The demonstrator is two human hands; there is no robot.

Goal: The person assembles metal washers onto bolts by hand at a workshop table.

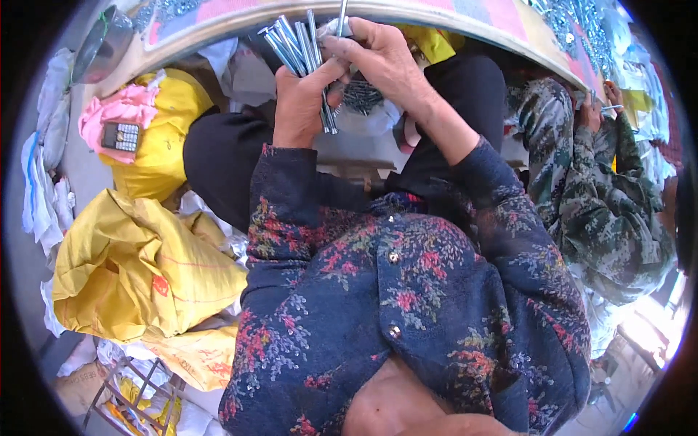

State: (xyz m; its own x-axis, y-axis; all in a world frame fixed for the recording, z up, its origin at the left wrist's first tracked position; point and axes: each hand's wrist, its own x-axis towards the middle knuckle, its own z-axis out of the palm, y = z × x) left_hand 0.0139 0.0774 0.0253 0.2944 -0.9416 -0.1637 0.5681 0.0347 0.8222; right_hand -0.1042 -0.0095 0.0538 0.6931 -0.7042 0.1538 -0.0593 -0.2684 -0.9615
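In my left hand I grip a loose bundle of long silver bolts, their heads up and fanned and their shanks poking out below my fist. My right hand is up against it, thumb and fingers closed on a single bolt that points upward. Pale coverings wrap some of the right fingertips. Beneath my hands, between my knees, a heap of dark metal pieces lies in a pale bag, partly hidden.
A table with a striped cloth curves along the far side, bearing piles of metal parts. To the left are a mobile phone on pink cloth, yellow sacks and a metal rack. A person in camouflage sits at right.
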